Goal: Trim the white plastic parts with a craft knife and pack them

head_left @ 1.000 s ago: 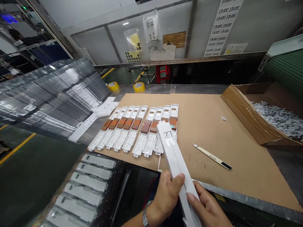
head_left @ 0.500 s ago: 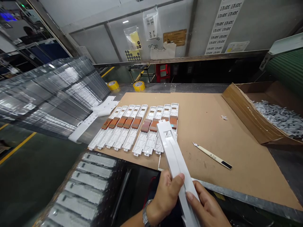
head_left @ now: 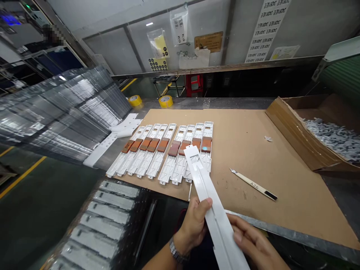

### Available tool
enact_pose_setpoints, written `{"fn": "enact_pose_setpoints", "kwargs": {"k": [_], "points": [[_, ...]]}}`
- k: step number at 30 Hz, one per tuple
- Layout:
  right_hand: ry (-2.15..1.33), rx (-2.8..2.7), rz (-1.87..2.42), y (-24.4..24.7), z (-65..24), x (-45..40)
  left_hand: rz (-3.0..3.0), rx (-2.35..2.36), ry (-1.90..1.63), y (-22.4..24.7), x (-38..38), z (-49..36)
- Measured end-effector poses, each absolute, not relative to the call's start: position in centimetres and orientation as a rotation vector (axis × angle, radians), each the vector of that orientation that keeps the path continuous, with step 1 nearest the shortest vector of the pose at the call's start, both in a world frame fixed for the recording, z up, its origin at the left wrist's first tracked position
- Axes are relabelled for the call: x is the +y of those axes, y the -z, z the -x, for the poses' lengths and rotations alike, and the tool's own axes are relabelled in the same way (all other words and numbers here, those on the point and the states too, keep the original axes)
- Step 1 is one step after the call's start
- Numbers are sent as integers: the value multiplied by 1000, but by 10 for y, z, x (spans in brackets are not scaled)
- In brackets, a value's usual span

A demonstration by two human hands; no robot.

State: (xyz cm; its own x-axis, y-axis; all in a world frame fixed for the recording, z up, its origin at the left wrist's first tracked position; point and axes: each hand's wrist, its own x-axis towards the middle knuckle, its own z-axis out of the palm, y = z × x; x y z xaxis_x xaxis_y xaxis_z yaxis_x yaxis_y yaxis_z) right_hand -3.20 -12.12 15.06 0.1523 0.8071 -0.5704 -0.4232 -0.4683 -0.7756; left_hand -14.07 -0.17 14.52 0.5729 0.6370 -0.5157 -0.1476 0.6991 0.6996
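Long white piece (head_left: pixel 210 198) gripped at both edges

From here I see the left hand (head_left: pixel 194 221) clamped on it, thumb over the upper face; the right hand (head_left: pixel 253 242) is closed on the opposite edge, slightly lower. Beyond the left hand, white strips (head_left: pixel 167 168) lie side by side on brown cardboard (head_left: pixel 244 150), reddish-brown blocks (head_left: pixel 153 144) across them. Ahead of the right hand lies a cutter (head_left: pixel 251 183); farther off to its right, an open box (head_left: pixel 292 138) of pale bits (head_left: pixel 332 137).
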Motion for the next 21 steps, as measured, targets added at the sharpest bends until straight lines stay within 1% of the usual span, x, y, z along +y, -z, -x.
{"fn": "enact_pose_setpoints", "kwargs": {"k": [5, 7, 10, 14, 17, 21], "points": [[-1364, -391, 1461, -140, 28, -113, -619, 844, -531, -145, 3, 141], [-1277, -372, 1545, -136, 27, -113, -614, 850, -548, -145, 6, 142], [-1156, -355, 1687, -136, 24, -116, -611, 868, -563, -145, 10, 144], [-1044, -360, 1731, -139, 19, -117, -610, 910, -581, -144, 13, 146], [-1020, -491, 1752, -138, 18, -112, -639, 927, -579, -143, 13, 144], [-1046, -841, 1832, -140, 28, -100, -699, 938, -588, -143, 8, 142]]}}
